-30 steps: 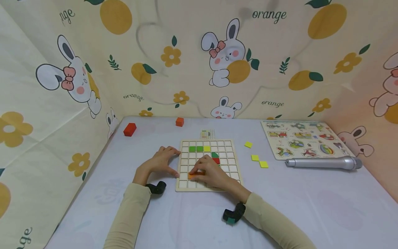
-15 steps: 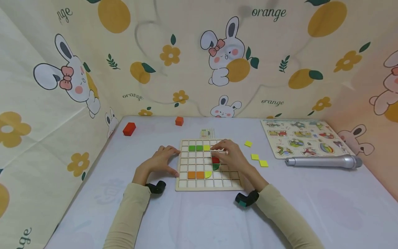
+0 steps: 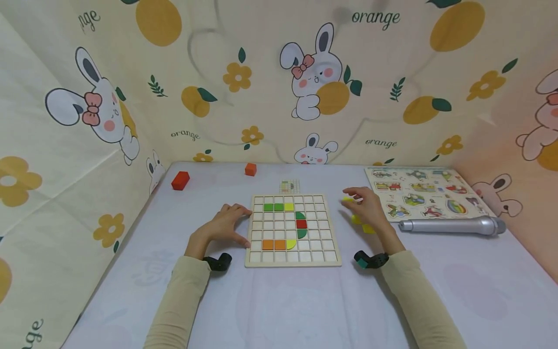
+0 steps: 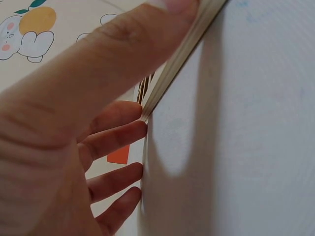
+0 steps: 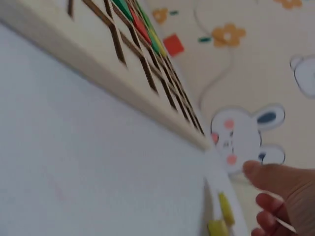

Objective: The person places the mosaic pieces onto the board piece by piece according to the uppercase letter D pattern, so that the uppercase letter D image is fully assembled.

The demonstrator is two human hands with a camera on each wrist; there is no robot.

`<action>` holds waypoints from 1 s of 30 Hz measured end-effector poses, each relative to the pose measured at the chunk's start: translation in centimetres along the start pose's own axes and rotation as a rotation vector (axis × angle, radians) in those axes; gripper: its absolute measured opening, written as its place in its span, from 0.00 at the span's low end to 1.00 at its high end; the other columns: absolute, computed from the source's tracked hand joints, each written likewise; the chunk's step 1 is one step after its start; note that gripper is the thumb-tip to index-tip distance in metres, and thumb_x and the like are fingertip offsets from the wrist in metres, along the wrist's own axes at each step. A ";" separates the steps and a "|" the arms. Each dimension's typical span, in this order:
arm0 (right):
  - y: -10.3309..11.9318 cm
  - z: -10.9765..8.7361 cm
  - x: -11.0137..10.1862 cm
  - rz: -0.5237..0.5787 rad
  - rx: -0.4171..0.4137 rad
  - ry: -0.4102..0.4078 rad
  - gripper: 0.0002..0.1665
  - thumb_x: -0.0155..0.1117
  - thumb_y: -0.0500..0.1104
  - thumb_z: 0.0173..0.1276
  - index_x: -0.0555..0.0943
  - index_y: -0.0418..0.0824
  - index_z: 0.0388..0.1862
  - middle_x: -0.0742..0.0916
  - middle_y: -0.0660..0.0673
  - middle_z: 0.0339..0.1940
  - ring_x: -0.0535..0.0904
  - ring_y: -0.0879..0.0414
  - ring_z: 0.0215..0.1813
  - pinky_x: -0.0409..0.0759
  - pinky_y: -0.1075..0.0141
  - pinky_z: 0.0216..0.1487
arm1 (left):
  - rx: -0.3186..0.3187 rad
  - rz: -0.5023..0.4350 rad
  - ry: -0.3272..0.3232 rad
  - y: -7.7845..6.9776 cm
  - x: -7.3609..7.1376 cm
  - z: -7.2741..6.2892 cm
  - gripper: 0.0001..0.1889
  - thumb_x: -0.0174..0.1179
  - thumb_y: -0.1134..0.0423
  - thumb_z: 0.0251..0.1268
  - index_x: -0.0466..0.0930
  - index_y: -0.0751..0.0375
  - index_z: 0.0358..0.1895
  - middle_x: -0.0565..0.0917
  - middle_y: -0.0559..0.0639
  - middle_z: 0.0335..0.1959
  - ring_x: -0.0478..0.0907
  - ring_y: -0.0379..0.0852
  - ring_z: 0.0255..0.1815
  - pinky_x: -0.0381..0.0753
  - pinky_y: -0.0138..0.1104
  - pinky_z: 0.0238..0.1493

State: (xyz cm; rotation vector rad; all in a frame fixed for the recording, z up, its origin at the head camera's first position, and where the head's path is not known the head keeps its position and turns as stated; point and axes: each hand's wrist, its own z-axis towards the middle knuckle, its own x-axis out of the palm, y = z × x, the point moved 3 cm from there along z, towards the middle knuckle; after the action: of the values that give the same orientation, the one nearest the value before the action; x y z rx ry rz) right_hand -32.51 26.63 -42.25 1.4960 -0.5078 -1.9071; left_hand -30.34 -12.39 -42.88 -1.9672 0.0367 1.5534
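A wooden grid board (image 3: 293, 265) lies in the middle of the table in the head view. Green squares (image 3: 273, 207) and a yellow square (image 3: 289, 207) fill cells near its top. A red square (image 3: 301, 224) sits between two green rounded pieces (image 3: 302, 233). Lower down, orange squares (image 3: 273, 245) adjoin a yellow rounded piece (image 3: 290, 245). My left hand (image 3: 220, 227) touches the board's left edge with thumb and fingertips spread. To the right, my right hand (image 3: 368, 208) hovers over loose yellow tiles (image 3: 368, 229), partly covering them; its fingers are loosely bent, and I see nothing held.
A small printed grid card (image 3: 289, 186) lies behind the board. Farther back are a red block (image 3: 180, 181) and an orange block (image 3: 250, 169). At the right, a silver microphone (image 3: 449, 226) lies along the front of a picture puzzle board (image 3: 392, 217).
My right hand has moved from the orange squares, up across the board's upper part, then right to the loose yellow tiles. The left hand stays at the board's edge.
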 end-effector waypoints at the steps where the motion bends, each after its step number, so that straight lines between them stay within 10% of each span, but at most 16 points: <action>1: -0.5 0.1 0.0 0.002 0.031 0.017 0.23 0.67 0.40 0.60 0.77 0.33 0.54 0.79 0.33 0.49 0.73 0.40 0.50 0.73 0.49 0.51 | -0.001 0.000 0.000 0.1 0.0 0.0 0.48 0.76 0.42 0.33 0.67 0.53 0.64 0.68 0.51 0.63 0.58 0.54 0.60 0.62 0.50 0.61; 19: -2.5 0.7 1.1 -0.111 0.071 0.038 0.17 0.65 0.38 0.62 0.80 0.30 0.48 0.81 0.34 0.44 0.74 0.42 0.48 0.71 0.50 0.54 | -0.004 0.007 0.004 0.1 0.0 0.0 0.47 0.75 0.43 0.34 0.68 0.54 0.64 0.68 0.51 0.63 0.58 0.54 0.60 0.61 0.50 0.61; 30: 3.0 0.9 2.0 0.035 -0.060 -0.011 0.16 0.67 0.39 0.59 0.82 0.33 0.45 0.82 0.35 0.41 0.75 0.43 0.46 0.71 0.51 0.47 | 0.000 0.023 0.005 0.2 0.1 0.1 0.47 0.75 0.43 0.34 0.67 0.53 0.64 0.67 0.50 0.63 0.58 0.53 0.61 0.62 0.49 0.62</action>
State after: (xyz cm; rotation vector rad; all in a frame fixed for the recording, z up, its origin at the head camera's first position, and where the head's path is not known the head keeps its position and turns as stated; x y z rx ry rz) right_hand -32.86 23.06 -41.48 1.4300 -0.4749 -1.8884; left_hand -30.52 -12.46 -43.08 -1.9769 0.0612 1.5632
